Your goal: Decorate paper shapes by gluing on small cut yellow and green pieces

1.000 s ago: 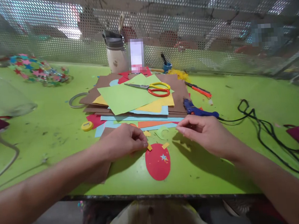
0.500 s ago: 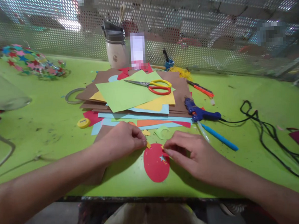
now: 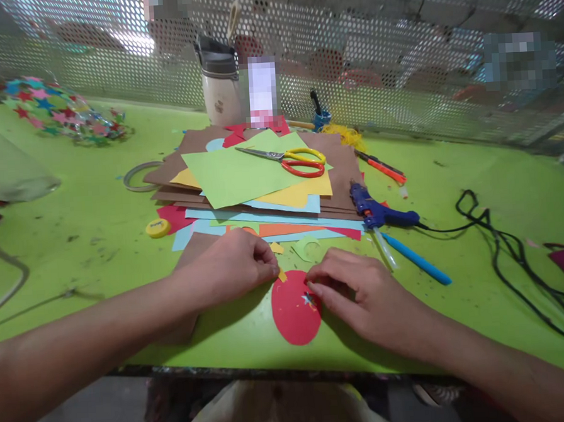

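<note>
A red paper oval (image 3: 294,317) lies flat at the table's near edge, with a small light star and thin squiggly marks on its right side. My left hand (image 3: 237,264) is closed in a pinch on a small yellow paper piece (image 3: 282,275) at the oval's upper left edge. At its upper right edge, the thumb and index finger of my right hand (image 3: 357,289) are brought together; whatever is between them is hidden. Just above the oval lie a yellow paper scrap (image 3: 277,248) and a cut green paper scrap (image 3: 307,249).
Behind my hands, scissors (image 3: 303,162) rest on green paper (image 3: 233,176) atop brown sheets. A blue glue gun (image 3: 381,215) and blue pen (image 3: 419,260) lie right, with a black cord (image 3: 506,249). Left are a yellow lid (image 3: 158,228) and tape ring (image 3: 141,177); a tumbler (image 3: 220,82) stands behind.
The yellow bit that showed at my right fingertips is now covered by them. My left hand stays at the oval's upper left edge, and the view has shifted slightly.
</note>
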### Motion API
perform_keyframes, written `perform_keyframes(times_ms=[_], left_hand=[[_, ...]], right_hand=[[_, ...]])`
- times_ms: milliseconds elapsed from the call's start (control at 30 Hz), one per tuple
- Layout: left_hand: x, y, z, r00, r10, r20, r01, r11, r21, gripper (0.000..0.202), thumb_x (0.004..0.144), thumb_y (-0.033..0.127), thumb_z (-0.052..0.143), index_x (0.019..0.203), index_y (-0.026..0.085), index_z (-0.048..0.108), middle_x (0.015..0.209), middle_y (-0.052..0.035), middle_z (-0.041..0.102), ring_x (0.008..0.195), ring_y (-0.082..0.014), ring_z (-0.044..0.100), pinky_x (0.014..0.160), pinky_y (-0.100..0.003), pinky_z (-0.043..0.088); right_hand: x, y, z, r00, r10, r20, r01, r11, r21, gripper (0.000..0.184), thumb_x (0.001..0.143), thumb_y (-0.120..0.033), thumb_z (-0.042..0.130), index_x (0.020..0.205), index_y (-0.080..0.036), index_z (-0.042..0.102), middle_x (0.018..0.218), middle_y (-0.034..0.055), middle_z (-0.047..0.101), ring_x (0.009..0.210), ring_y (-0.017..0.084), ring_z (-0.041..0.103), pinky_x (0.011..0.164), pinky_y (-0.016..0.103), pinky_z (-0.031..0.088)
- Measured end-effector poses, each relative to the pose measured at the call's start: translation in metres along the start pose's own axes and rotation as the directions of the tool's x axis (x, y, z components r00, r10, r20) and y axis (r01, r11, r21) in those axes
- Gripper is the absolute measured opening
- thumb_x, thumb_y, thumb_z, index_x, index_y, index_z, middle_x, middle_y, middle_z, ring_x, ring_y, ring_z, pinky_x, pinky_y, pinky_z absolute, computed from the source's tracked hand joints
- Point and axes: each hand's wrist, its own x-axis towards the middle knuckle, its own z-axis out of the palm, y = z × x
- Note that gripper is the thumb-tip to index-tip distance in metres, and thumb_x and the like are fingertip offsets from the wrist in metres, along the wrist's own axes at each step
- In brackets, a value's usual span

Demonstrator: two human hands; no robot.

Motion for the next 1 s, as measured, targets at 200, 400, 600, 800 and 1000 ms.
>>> perform_keyframes(times_ms=[200,400,600,800,1000], left_hand=[[-0.003,0.006,-0.003,0.999,-0.007,0.036,0.007,1.0,0.015,0.017,0.067,0.036,0.062,0.066,0.027,0.077,0.063,0.0013,0.071,0.061,-0.0186,0.059,0.052,-0.027,0.03],[-0.004,0.007,-0.004,1.0,0.001,0.016,-0.002,0.999,0.053,0.017,0.066,0.039,0.064,0.064,0.029,0.077,0.059,0.0015,0.069,0.058,-0.0184,0.057,0.051,-0.028,0.026],[-0.005,0.005,-0.004,0.999,0.006,0.035,-0.01,0.993,0.118,0.02,0.069,0.043,0.061,0.068,0.031,0.077,0.062,-0.0002,0.07,0.06,-0.0211,0.059,0.054,-0.029,0.029],[-0.005,0.005,-0.004,0.999,0.031,0.032,-0.035,0.992,0.121,0.019,0.07,0.039,0.06,0.067,0.031,0.076,0.059,-0.0003,0.069,0.058,-0.0218,0.058,0.053,-0.03,0.029],[-0.006,0.002,-0.001,0.998,0.061,-0.004,-0.061,0.998,0.023,0.016,0.068,0.036,0.063,0.061,0.028,0.075,0.054,0.0003,0.067,0.054,-0.0187,0.056,0.052,-0.028,0.028]], right_hand=[[-0.005,-0.008,0.011,0.991,-0.112,0.073,0.127,0.962,-0.24,0.024,0.098,-0.017,0.047,0.104,-0.011,0.069,0.085,0.01,0.058,0.08,0.024,0.048,0.068,0.037,0.041],[-0.007,-0.005,0.017,0.982,-0.152,0.113,0.183,0.914,-0.363,0.021,0.097,-0.013,0.048,0.1,-0.012,0.068,0.084,0.0092,0.055,0.078,0.023,0.043,0.065,0.036,0.035],[-0.006,-0.002,0.018,0.981,-0.147,0.124,0.185,0.892,-0.412,0.021,0.097,-0.015,0.047,0.1,-0.014,0.068,0.083,0.0089,0.055,0.077,0.023,0.042,0.064,0.037,0.032],[-0.007,-0.004,0.02,0.98,-0.148,0.13,0.19,0.888,-0.418,0.02,0.096,-0.012,0.048,0.098,-0.014,0.067,0.083,0.0086,0.055,0.076,0.023,0.041,0.064,0.038,0.032],[-0.009,-0.003,0.021,0.981,-0.152,0.124,0.19,0.889,-0.416,0.019,0.097,-0.015,0.048,0.1,-0.015,0.066,0.085,0.0082,0.055,0.077,0.024,0.042,0.064,0.038,0.031]])
